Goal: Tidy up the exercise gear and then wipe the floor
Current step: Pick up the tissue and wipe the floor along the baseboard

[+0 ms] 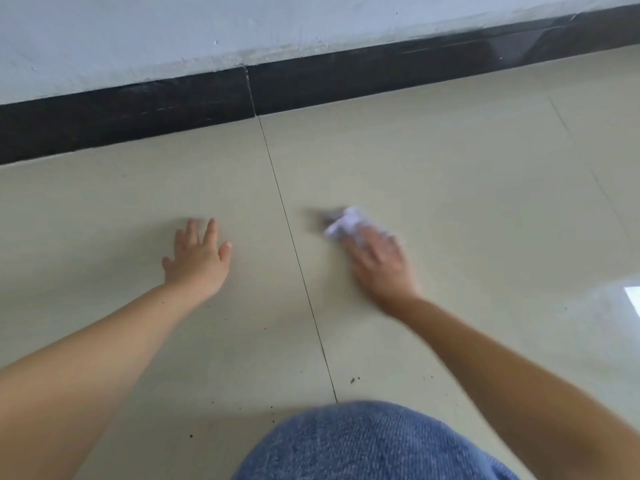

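A crumpled white tissue (343, 225) lies on the beige tiled floor (467, 188), just right of a dark grout line. My right hand (379, 259) presses down on it with the fingers over its near part; the hand is blurred. My left hand (197, 254) rests flat on the floor to the left of the grout line, fingers spread and straight. No exercise gear is in view.
A black skirting board (138, 116) runs along the base of a pale wall (173, 29) at the far side. Small dark specks of dirt (353, 380) dot the near floor. My knee in blue denim (374, 445) fills the bottom centre.
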Motion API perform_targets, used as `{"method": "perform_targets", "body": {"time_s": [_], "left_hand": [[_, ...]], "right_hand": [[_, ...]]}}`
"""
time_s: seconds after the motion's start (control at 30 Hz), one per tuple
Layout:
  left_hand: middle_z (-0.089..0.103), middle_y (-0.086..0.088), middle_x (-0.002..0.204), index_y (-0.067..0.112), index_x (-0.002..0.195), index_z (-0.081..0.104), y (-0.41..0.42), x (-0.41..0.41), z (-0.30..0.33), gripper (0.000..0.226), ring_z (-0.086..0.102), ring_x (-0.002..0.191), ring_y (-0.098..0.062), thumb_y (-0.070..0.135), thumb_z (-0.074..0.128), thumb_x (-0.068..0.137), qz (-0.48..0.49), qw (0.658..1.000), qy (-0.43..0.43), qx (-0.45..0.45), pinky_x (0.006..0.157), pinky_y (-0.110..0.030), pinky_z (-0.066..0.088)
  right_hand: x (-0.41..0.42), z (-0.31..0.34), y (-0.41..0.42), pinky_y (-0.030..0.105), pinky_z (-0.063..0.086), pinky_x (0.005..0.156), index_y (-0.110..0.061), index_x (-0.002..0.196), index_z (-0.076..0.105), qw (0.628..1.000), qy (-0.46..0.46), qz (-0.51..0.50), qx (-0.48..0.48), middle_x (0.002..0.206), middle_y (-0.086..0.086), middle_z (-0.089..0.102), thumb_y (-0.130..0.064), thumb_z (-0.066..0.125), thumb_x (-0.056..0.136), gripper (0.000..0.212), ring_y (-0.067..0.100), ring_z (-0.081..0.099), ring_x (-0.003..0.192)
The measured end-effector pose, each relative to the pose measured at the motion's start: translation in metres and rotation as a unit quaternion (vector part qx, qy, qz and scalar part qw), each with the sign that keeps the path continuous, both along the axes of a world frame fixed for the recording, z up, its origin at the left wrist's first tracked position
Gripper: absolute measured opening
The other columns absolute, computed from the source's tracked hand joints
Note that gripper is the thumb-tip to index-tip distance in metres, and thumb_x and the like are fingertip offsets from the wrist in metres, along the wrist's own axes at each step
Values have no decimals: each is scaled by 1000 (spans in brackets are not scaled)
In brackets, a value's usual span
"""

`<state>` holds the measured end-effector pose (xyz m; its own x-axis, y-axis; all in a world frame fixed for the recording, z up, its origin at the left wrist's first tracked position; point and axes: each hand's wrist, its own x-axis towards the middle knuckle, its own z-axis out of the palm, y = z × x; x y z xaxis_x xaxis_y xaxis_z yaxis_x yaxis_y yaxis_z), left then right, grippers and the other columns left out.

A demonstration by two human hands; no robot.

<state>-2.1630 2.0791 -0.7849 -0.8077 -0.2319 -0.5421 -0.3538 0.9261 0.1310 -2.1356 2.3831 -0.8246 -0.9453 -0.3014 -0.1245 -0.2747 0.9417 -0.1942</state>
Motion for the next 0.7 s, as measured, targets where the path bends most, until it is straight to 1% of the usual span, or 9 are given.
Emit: {"method": "perform_targets", "body": {"time_s": [0.07, 0.13, 0.2, 0.27, 0.33, 0.4, 0.53, 0.6, 0.7], "left_hand": [[-7, -3, 160, 25, 151, 7, 10, 1, -1, 56, -4, 147, -23, 40, 25, 101, -44, 999, 14, -3, 113, -55, 13], [-8, -3, 160, 26, 151, 8, 24, -1, -2, 55, -4, 147, -23, 40, 24, 101, -82, 996, 16, 0, 113, -54, 15], [-7, -2, 160, 27, 151, 10, 38, -4, -2, 53, -5, 147, -23, 41, 21, 101, -90, 996, 10, 7, 112, -55, 14], [-6, -1, 160, 27, 150, 15, 50, -8, -1, 50, -6, 147, -23, 40, 20, 101, -52, 998, 10, 20, 112, -57, 13], [-2, -1, 160, 26, 148, 21, 58, -12, -1, 48, -5, 147, -23, 39, 22, 102, 0, 999, 18, 38, 112, -59, 11], [2, -2, 160, 25, 146, 26, 59, -15, 1, 47, -1, 147, -24, 38, 24, 102, 25, 998, 24, 45, 111, -61, 12], [7, -6, 159, 22, 145, 30, 61, -22, 3, 47, 3, 146, -26, 39, 25, 101, 26, 999, 18, 24, 111, -62, 12], [4, -6, 159, 23, 147, 24, 68, -25, 3, 50, 1, 146, -24, 40, 23, 101, 18, 1000, 12, -3, 111, -63, 8], [-4, -3, 160, 26, 151, 9, 91, -28, 4, 54, -4, 147, -22, 42, 21, 100, -18, 1000, 1, -11, 112, -62, 5]], "right_hand": [[-24, 12, 72, 44, 7, 119, -30, 151, 20, 975, -49, -217, 9, 161, 5, 9, -40, 21, 96, 56, 21, 7, 148], [-36, 23, 114, 44, 0, 118, -29, 152, 15, 901, -100, -421, -19, 161, 6, 0, -38, 22, 100, 53, 21, -3, 148], [-36, 25, 101, 49, -2, 117, -24, 153, 11, 858, -125, -499, -7, 161, 9, -5, -40, 23, 101, 56, 26, -6, 148], [-17, 14, 48, 55, -1, 116, -17, 153, 13, 890, -119, -441, 10, 159, 17, -2, -43, 27, 99, 61, 34, -3, 147], [27, 3, -25, 61, 8, 114, -12, 148, 30, 956, -63, -286, 24, 155, 23, 19, -45, 31, 93, 64, 41, 14, 144], [83, -1, -91, 63, 15, 112, -14, 143, 40, 994, -39, -95, 29, 151, 19, 32, -48, 35, 88, 65, 39, 22, 142], [117, 7, -104, 47, 20, 112, -29, 144, 40, 977, -94, 187, 40, 154, 4, 32, -50, 27, 90, 59, 25, 29, 142], [98, 5, -56, 43, 20, 113, -30, 143, 40, 973, -78, 211, 45, 153, 2, 34, -47, 26, 94, 54, 22, 32, 141], [55, -1, 52, 47, 26, 111, -26, 147, 29, 993, -44, 87, 69, 153, 8, 33, -43, 22, 97, 54, 27, 34, 140]]}}
